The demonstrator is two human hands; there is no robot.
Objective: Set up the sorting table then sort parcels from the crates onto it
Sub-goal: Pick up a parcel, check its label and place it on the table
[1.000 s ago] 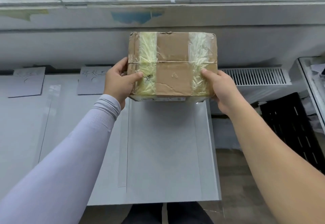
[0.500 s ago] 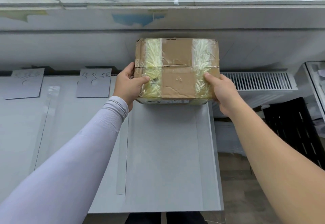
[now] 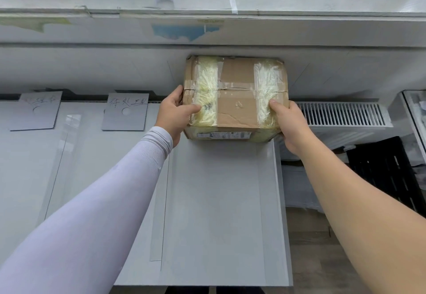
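left hand (image 3: 173, 115), right hand (image 3: 291, 125) grip parcel (image 3: 236, 97) | creased cardboard (glossy tape) | smooth table (image 3: 221, 213)

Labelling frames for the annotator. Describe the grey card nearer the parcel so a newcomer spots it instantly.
Start at the grey sorting table and follow its far edge, under the wall. Two grey cards lean there, left of the taped cardboard parcel. The one you want is the right-hand card, closest to the left hand, with bolder dark handwriting above a small round hole.

A parcel-sorting room: grey table (image 3: 219, 213) with handwritten section cards (image 3: 125, 111), black crate (image 3: 387, 173).
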